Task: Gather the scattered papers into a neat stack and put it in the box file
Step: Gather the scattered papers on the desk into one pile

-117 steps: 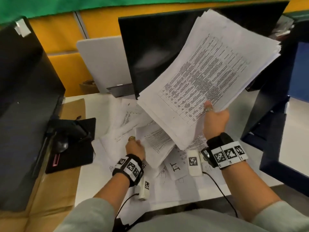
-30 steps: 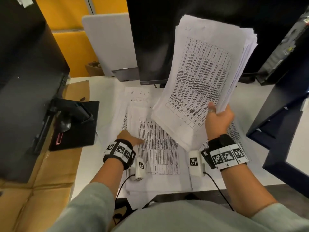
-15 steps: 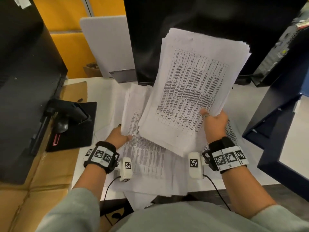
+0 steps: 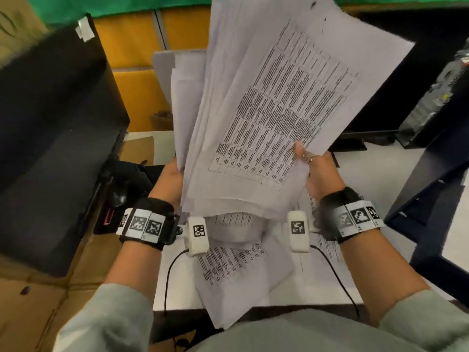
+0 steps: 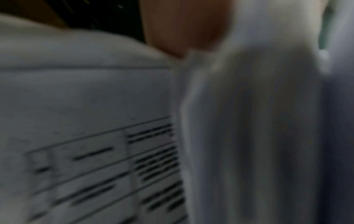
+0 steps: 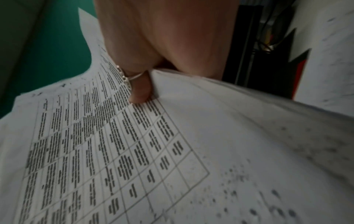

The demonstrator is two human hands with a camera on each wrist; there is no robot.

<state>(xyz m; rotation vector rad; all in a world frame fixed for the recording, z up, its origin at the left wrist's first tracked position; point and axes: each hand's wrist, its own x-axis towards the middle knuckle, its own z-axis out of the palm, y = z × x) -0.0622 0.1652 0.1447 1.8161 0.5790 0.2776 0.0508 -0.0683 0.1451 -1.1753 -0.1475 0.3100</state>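
A thick, uneven stack of printed papers [image 4: 279, 110] is raised in front of me, its top sheet a printed table. My right hand [image 4: 314, 171] grips its lower right edge, with the ringed thumb [image 6: 139, 91] pressed on the top sheet [image 6: 114, 151]. My left hand [image 4: 170, 179] holds a smaller batch of sheets [image 4: 185, 102] upright against the stack's left side; its fingers are hidden behind the paper. The left wrist view is blurred and shows only printed paper [image 5: 95, 136] and a bit of the hand [image 5: 182, 27]. A few sheets [image 4: 228, 270] still lie on the white desk [image 4: 380, 158].
A dark blue box-like frame [image 4: 431, 204] stands at the right edge of the desk. A black monitor [image 4: 406, 97] is behind the papers. On the left are a large black case [image 4: 50, 135], a black mat with a dark device [image 4: 121, 189] and brown cardboard [image 4: 38, 301].
My left hand has lifted a batch of sheets off the desk and brought it up against the raised stack. The right hand has raised the stack higher and nearer to me.
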